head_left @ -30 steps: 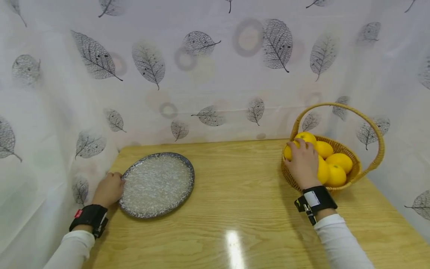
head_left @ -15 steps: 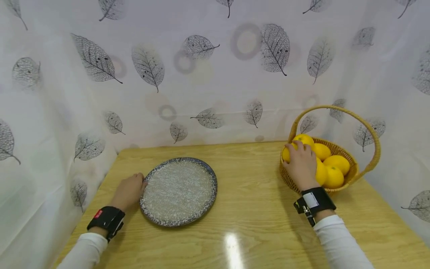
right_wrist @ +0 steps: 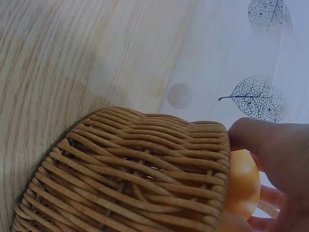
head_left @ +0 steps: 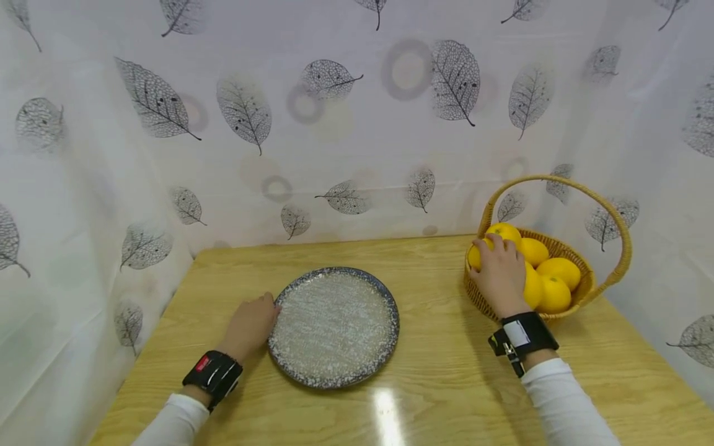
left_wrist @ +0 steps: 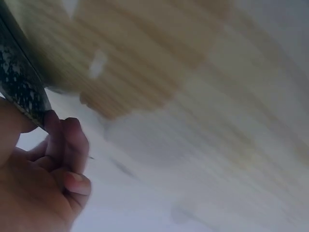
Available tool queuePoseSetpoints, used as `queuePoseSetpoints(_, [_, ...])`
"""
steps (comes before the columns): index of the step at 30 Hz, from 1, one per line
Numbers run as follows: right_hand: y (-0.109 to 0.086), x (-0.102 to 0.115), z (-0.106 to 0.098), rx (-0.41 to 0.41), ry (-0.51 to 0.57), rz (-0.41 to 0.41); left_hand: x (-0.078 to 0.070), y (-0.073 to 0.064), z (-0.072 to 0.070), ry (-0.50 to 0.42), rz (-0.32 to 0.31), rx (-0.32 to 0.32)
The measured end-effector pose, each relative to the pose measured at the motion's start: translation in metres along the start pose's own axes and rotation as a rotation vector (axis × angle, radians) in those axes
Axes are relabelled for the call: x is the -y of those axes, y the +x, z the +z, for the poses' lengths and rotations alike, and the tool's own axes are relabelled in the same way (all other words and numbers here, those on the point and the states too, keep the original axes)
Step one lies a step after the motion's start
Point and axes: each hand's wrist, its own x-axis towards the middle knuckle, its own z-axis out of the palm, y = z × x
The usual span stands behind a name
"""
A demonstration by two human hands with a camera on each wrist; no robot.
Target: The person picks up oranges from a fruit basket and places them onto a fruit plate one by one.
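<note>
My left hand (head_left: 251,328) pinches the left rim of a round speckled grey plate (head_left: 334,328) with a dark edge, near the middle of the table. In the left wrist view, thumb and fingers (left_wrist: 60,140) meet on the plate's rim (left_wrist: 21,79). Over at the right, my right hand (head_left: 500,279) grips an orange (head_left: 480,253) at the left side of a wicker basket (head_left: 476,294). In the right wrist view that orange (right_wrist: 244,181) shows between the hand (right_wrist: 285,164) and the basket's woven wall (right_wrist: 140,169); some fingertips are hidden behind it.
Several more oranges (head_left: 559,272) fill the basket, whose tall arched handle (head_left: 619,217) rises above them. The wooden table (head_left: 429,371) ends at the back against a white curtain (head_left: 357,142) printed with leaves, which also hangs at both sides.
My left hand has moved the plate to the right, from the table's left side to near its middle. The right hand stays at the same orange in the basket.
</note>
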Motion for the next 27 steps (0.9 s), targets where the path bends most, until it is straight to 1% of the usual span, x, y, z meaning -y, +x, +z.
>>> queuePoseSetpoints(2, [-0.002, 0.000, 0.000, 0.002, 0.001, 0.001, -0.011, -0.001, -0.001, 0.026, -0.003, 0.001])
queuePoseSetpoints(4, [-0.003, 0.001, 0.000, -0.004, 0.001, -0.005, -0.023, -0.002, -0.002, 0.047, -0.007, 0.016])
queuePoseSetpoints(7, [-0.004, 0.002, -0.001, -0.018, 0.001, -0.017, -0.042, -0.001, -0.005, 0.048, -0.025, 0.038])
queuePoseSetpoints(12, [-0.003, 0.002, -0.004, -0.042, -0.008, -0.023, -0.071, 0.004, -0.008, 0.016, -0.039, 0.026])
queuePoseSetpoints(15, [-0.005, 0.002, -0.005, -0.051, -0.006, -0.017, -0.085, 0.008, -0.006, -0.011, -0.041, 0.048])
queuePoseSetpoints(17, [-0.006, 0.002, -0.003, -0.051, -0.001, -0.013, -0.092, 0.011, -0.004, -0.025, -0.047, 0.072])
queuePoseSetpoints(20, [-0.007, 0.003, -0.001, -0.054, 0.004, -0.013, -0.100, 0.014, -0.003, -0.049, -0.060, 0.089])
queuePoseSetpoints(24, [-0.005, 0.003, 0.001, -0.083, -0.002, -0.020, -0.108, 0.018, -0.005, -0.042, -0.050, 0.071])
queuePoseSetpoints(27, [-0.004, 0.003, 0.001, -0.100, -0.006, -0.025, -0.112, 0.021, -0.008, -0.032, -0.056, 0.090])
